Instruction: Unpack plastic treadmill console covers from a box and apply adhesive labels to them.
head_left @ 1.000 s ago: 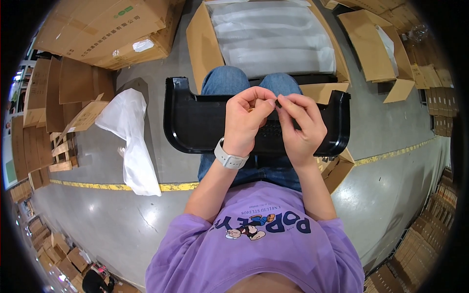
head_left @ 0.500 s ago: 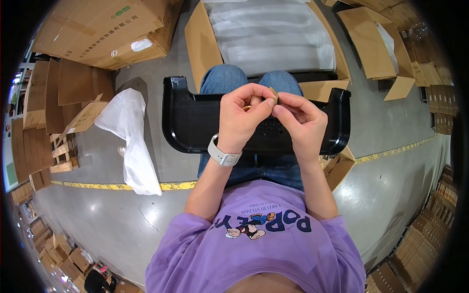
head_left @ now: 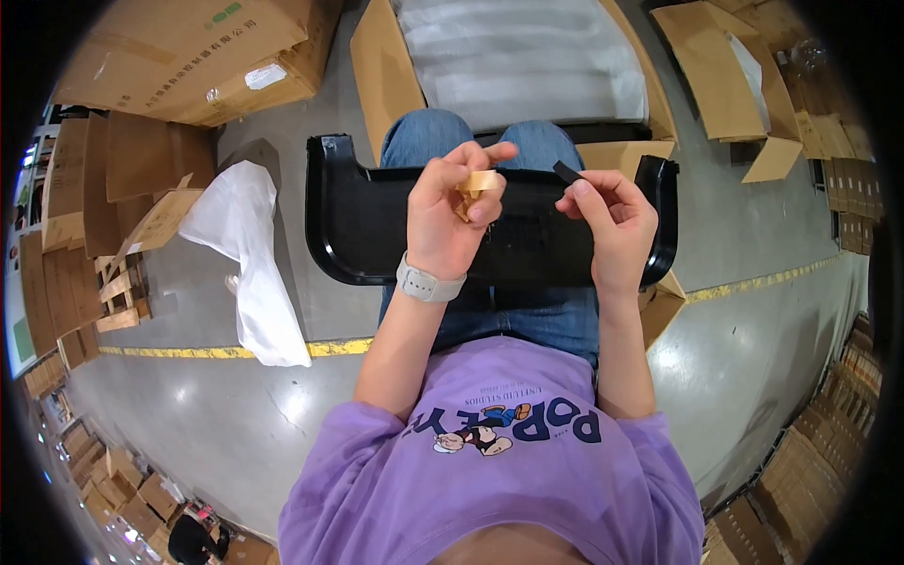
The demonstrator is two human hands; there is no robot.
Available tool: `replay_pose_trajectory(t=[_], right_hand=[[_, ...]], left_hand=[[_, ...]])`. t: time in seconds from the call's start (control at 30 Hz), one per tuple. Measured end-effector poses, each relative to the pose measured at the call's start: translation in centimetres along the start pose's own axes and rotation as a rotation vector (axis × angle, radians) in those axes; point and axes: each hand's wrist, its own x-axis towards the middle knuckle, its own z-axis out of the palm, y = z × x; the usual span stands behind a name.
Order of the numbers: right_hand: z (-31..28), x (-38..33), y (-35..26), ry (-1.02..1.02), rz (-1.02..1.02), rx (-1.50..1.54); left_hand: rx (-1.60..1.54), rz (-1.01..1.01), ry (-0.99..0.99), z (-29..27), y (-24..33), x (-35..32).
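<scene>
A black plastic tray-like part [head_left: 358, 217] lies across my lap. My left hand [head_left: 452, 212], with a pale watch on the wrist, is raised over it and pinches a small crumpled tan strip [head_left: 476, 184] between thumb and fingers. My right hand [head_left: 607, 221] is a little to the right, apart from the left, and holds a small thin black strip [head_left: 567, 172] at its fingertips. Both hands hover just above the black part.
An open cardboard box [head_left: 395, 66] with white wrapped contents [head_left: 527, 56] stands just beyond my knees. A white plastic bag [head_left: 250, 254] lies on the grey floor to my left. Cardboard boxes [head_left: 179, 47] are stacked at far left and right. A yellow floor line [head_left: 188, 351] crosses under me.
My hands were together, working one small piece; now they have pulled apart, the left keeping the tan strip and the right holding the black strip.
</scene>
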Motion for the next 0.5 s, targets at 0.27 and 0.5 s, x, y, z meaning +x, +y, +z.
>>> replay_pose_trajectory(t=[0.27, 0.5], right_hand=[[0.4, -0.7, 0.1, 0.059, -0.169, -0.177], [0.3, -1.0, 0.2, 0.1, -0.316, -0.329]], left_hand=[[-0.325, -0.217, -0.283, -1.0, -1.7, 0.5], [0.061, -0.208, -0.171, 0.6, -1.6, -0.1]])
